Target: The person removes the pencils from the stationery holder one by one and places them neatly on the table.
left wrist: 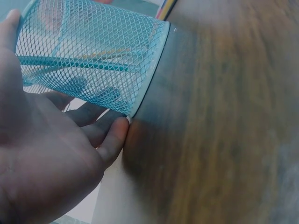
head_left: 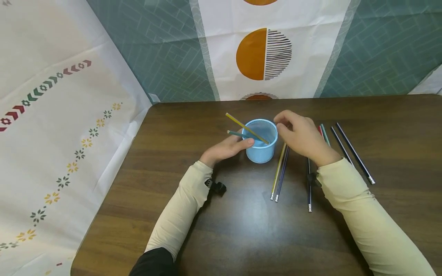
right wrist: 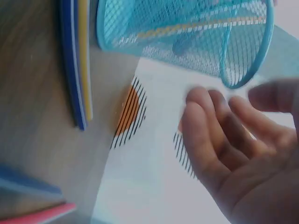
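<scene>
A light blue mesh pencil cup (head_left: 260, 155) stands upright on the table. My left hand (head_left: 226, 147) holds it from the left, thumb near the rim and fingers round its side; the left wrist view shows those fingers against the mesh (left wrist: 88, 60). Leaning in the cup are a yellow pencil (head_left: 238, 122) and a teal pencil (head_left: 235, 133). Just right of the rim hovers my right hand (head_left: 302, 134), its fingers loosely bent. In the right wrist view nothing lies between the right hand's fingers (right wrist: 205, 135).
Right of the cup lie a yellow pencil (head_left: 277, 174) and a dark blue pencil (head_left: 283, 174). A dark pencil (head_left: 309, 195), a red pencil (head_left: 320, 131) and a green pencil (head_left: 325, 134) lie partly under the right arm. Farther right are two dark pencils (head_left: 355, 153). Patterned cloth hangs behind the table.
</scene>
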The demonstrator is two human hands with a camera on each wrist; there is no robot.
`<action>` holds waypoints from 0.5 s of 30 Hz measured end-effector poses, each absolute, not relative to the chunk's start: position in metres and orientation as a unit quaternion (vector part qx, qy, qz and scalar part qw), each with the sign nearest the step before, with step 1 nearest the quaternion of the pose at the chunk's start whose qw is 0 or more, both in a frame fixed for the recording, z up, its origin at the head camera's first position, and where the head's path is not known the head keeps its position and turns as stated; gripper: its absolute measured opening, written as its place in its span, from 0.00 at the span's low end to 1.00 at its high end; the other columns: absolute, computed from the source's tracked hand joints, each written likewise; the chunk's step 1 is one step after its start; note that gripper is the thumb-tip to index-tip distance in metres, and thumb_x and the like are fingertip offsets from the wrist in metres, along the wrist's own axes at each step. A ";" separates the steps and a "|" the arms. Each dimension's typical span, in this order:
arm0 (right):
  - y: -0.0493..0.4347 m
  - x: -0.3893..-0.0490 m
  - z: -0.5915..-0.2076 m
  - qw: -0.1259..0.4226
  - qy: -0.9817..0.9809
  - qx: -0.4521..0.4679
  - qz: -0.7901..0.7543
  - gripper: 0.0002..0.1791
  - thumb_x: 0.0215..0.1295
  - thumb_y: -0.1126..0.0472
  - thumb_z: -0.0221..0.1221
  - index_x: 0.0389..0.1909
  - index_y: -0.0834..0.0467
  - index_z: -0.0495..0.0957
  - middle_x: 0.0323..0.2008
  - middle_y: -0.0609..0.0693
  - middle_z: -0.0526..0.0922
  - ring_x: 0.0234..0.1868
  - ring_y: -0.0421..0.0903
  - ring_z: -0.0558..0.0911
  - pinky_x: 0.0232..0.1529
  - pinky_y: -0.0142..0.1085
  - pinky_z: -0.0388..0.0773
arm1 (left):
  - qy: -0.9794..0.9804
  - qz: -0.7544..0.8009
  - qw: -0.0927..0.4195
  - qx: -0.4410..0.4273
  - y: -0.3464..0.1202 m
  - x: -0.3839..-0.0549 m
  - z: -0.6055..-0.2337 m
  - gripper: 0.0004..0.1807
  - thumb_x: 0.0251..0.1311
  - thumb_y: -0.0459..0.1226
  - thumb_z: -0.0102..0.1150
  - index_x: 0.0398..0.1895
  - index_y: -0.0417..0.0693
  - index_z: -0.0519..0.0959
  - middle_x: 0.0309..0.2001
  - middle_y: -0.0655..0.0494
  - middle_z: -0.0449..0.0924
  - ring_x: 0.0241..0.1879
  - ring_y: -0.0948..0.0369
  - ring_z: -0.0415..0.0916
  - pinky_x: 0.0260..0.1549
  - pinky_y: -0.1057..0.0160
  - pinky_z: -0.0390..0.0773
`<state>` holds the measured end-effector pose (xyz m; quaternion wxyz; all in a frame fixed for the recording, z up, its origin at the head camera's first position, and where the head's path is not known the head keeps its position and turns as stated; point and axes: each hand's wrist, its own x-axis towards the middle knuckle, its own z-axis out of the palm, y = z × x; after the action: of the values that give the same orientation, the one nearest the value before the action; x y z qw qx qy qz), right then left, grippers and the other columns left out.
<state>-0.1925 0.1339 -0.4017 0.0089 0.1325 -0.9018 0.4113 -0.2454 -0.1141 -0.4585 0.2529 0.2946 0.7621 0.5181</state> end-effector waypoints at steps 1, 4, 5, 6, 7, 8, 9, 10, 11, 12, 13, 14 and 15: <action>0.132 -0.192 -0.401 0.021 -0.896 0.137 0.421 0.14 0.76 0.61 0.51 0.56 0.62 0.76 0.48 0.59 0.81 0.46 0.57 0.77 0.48 0.54 0.76 | 0.762 0.519 0.254 0.294 -0.114 -0.245 -0.458 0.68 0.45 0.82 0.49 0.80 0.46 0.51 0.73 0.53 0.60 0.71 0.61 0.58 0.68 0.56 0.60; 0.124 -0.191 -0.401 0.047 -0.882 0.184 0.430 0.14 0.76 0.63 0.52 0.57 0.62 0.78 0.58 0.60 0.76 0.59 0.60 0.73 0.58 0.60 0.70 | 0.758 0.522 0.257 0.296 -0.114 -0.245 -0.459 0.67 0.46 0.82 0.49 0.79 0.46 0.52 0.72 0.53 0.61 0.70 0.60 0.59 0.67 0.56 0.60; 0.121 -0.191 -0.401 0.053 -0.879 0.207 0.426 0.14 0.76 0.64 0.51 0.56 0.62 0.79 0.61 0.61 0.75 0.62 0.61 0.71 0.61 0.61 0.67 | 0.756 0.522 0.256 0.300 -0.114 -0.246 -0.458 0.67 0.46 0.82 0.49 0.79 0.45 0.52 0.72 0.52 0.62 0.70 0.60 0.60 0.67 0.56 0.61; 0.119 -0.192 -0.401 0.058 -0.876 0.232 0.419 0.14 0.76 0.66 0.50 0.55 0.63 0.80 0.63 0.61 0.73 0.65 0.62 0.68 0.63 0.62 0.64 | 0.756 0.521 0.256 0.303 -0.114 -0.246 -0.458 0.67 0.46 0.82 0.49 0.79 0.45 0.51 0.72 0.52 0.62 0.70 0.60 0.60 0.67 0.57 0.62; 0.116 -0.193 -0.402 0.061 -0.874 0.255 0.410 0.16 0.75 0.69 0.48 0.54 0.63 0.81 0.65 0.61 0.72 0.67 0.62 0.66 0.64 0.62 0.62 | 0.754 0.519 0.257 0.309 -0.114 -0.246 -0.458 0.67 0.47 0.81 0.49 0.79 0.44 0.51 0.72 0.50 0.62 0.70 0.59 0.60 0.67 0.57 0.62; 0.113 -0.193 -0.402 0.062 -0.872 0.273 0.403 0.18 0.74 0.71 0.46 0.53 0.62 0.83 0.68 0.61 0.70 0.70 0.63 0.62 0.66 0.63 0.59 | 0.753 0.518 0.258 0.313 -0.114 -0.246 -0.458 0.67 0.48 0.81 0.48 0.79 0.43 0.51 0.72 0.50 0.62 0.70 0.59 0.61 0.66 0.57 0.63; 0.110 -0.194 -0.402 0.061 -0.870 0.289 0.395 0.20 0.73 0.73 0.44 0.53 0.62 0.83 0.69 0.62 0.69 0.71 0.64 0.61 0.67 0.64 0.57 | 0.753 0.515 0.260 0.317 -0.115 -0.246 -0.457 0.67 0.48 0.81 0.48 0.79 0.43 0.51 0.73 0.49 0.62 0.70 0.58 0.61 0.66 0.58 0.63; 0.107 -0.194 -0.402 0.057 -0.868 0.301 0.391 0.22 0.72 0.75 0.42 0.53 0.62 0.84 0.69 0.62 0.69 0.72 0.64 0.60 0.68 0.64 0.55 | 0.752 0.513 0.264 0.320 -0.115 -0.245 -0.457 0.68 0.47 0.81 0.48 0.80 0.42 0.50 0.73 0.49 0.61 0.70 0.58 0.61 0.66 0.58 0.63; 0.104 -0.195 -0.402 0.052 -0.867 0.312 0.385 0.24 0.71 0.76 0.41 0.54 0.61 0.84 0.69 0.62 0.69 0.72 0.64 0.59 0.69 0.64 0.53 | 0.750 0.510 0.267 0.325 -0.115 -0.245 -0.456 0.69 0.47 0.82 0.48 0.80 0.42 0.50 0.73 0.48 0.61 0.70 0.58 0.61 0.66 0.58 0.63; 0.101 -0.196 -0.402 0.050 -0.866 0.322 0.379 0.25 0.70 0.76 0.41 0.54 0.61 0.84 0.69 0.62 0.69 0.72 0.64 0.59 0.69 0.64 0.53 | 0.749 0.507 0.272 0.327 -0.115 -0.245 -0.456 0.69 0.46 0.82 0.48 0.80 0.41 0.50 0.74 0.48 0.61 0.70 0.58 0.61 0.66 0.59 0.63; 0.098 -0.197 -0.402 0.046 -0.866 0.330 0.373 0.26 0.69 0.77 0.41 0.55 0.61 0.84 0.69 0.62 0.70 0.71 0.65 0.60 0.68 0.64 0.53 | 0.748 0.505 0.277 0.330 -0.116 -0.244 -0.456 0.70 0.45 0.82 0.48 0.80 0.41 0.50 0.74 0.48 0.61 0.70 0.58 0.61 0.66 0.59 0.63; 0.095 -0.198 -0.402 0.044 -0.866 0.339 0.365 0.26 0.69 0.77 0.41 0.55 0.60 0.84 0.68 0.62 0.72 0.71 0.65 0.61 0.68 0.64 0.54 | 0.747 0.503 0.282 0.332 -0.117 -0.244 -0.456 0.71 0.45 0.82 0.49 0.80 0.41 0.50 0.74 0.48 0.61 0.70 0.58 0.61 0.66 0.59 0.63; 0.093 -0.199 -0.402 0.042 -0.866 0.346 0.358 0.26 0.69 0.77 0.41 0.55 0.61 0.84 0.67 0.62 0.73 0.70 0.65 0.63 0.68 0.64 0.55 | 0.745 0.501 0.286 0.334 -0.117 -0.243 -0.455 0.71 0.44 0.82 0.49 0.80 0.40 0.49 0.75 0.48 0.60 0.71 0.58 0.60 0.67 0.59 0.62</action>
<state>-0.1989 0.0930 -0.4021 0.0417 0.3461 -0.8661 0.3583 -0.2434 -0.1172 -0.4552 0.2860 0.3339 0.7454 0.5010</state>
